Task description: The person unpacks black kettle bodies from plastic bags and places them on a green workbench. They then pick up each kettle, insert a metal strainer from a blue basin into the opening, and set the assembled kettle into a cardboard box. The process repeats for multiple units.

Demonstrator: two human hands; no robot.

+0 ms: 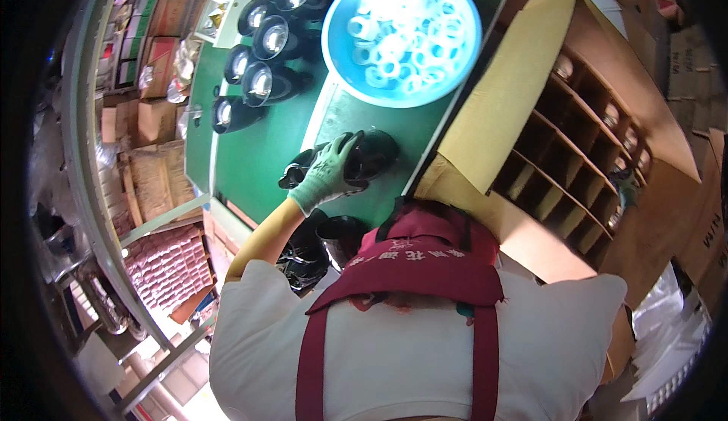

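My left hand [327,174], in a pale knitted glove, is at the green worktop with its fingers curled round a glossy black cup-shaped piece [377,154]. Another black piece [297,168] lies by its knuckles. My right hand [625,185], also gloved, reaches into a divided cardboard carton [504,114] at the right, close to shiny round pieces [611,115] in the compartments. Shadow and the carton hide its fingers, so its grip does not show. Below the left wrist, more black cup-shaped pieces [340,237] are gathered at the worktop's near side.
A light-blue basin [331,68] full of translucent white rings [409,34] stands at the far side of the green worktop [262,144]. Left of it are several black cups with silvery insides [258,81]. A metal post [82,117] rises at the left, with stacked cartons [155,121] behind.
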